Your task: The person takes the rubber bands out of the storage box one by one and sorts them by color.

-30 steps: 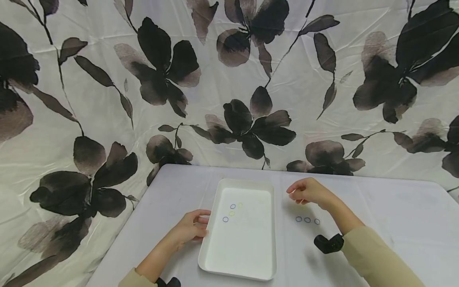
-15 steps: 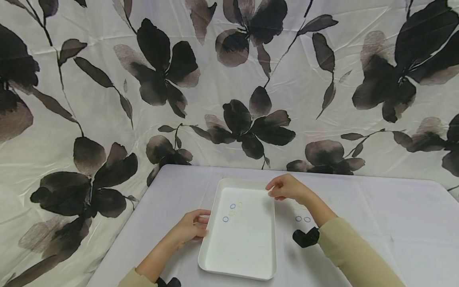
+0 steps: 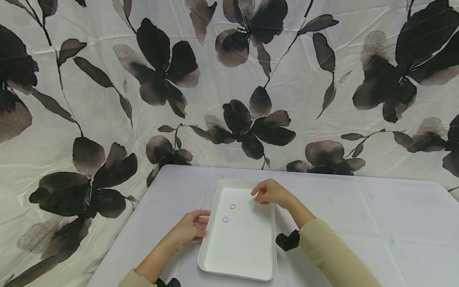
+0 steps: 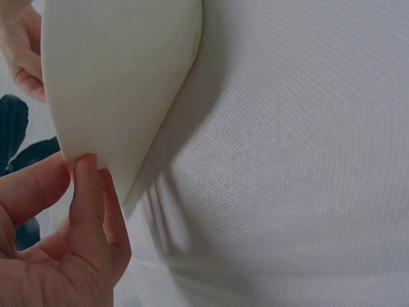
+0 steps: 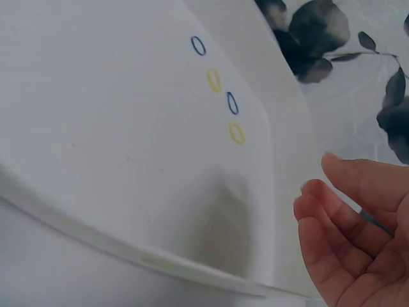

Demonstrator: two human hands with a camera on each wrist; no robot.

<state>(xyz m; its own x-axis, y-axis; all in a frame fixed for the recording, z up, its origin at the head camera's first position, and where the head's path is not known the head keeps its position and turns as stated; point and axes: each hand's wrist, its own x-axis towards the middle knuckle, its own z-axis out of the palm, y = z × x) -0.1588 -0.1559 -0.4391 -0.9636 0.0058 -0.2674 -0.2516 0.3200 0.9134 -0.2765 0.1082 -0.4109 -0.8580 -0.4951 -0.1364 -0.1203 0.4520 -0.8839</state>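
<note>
A white rectangular tray lies on the table, with small blue and yellow rings grouped in its upper left. Among them are a blue ring and a yellow ring. My left hand holds the tray's left rim; in the left wrist view thumb and fingers pinch that edge. Over the far right corner of the tray hovers my right hand, fingers bent and its shadow on the tray floor. No ring shows at its fingertips, and I cannot tell whether they hold one.
White cloth covers the table. A floral curtain hangs right behind it. Black straps sit at both wrists. The right forearm covers the spot right of the tray where more rings lay.
My right hand has moved left from beside the rings on the table to above the tray's far right corner. The left hand and the rings in the tray stay put.
</note>
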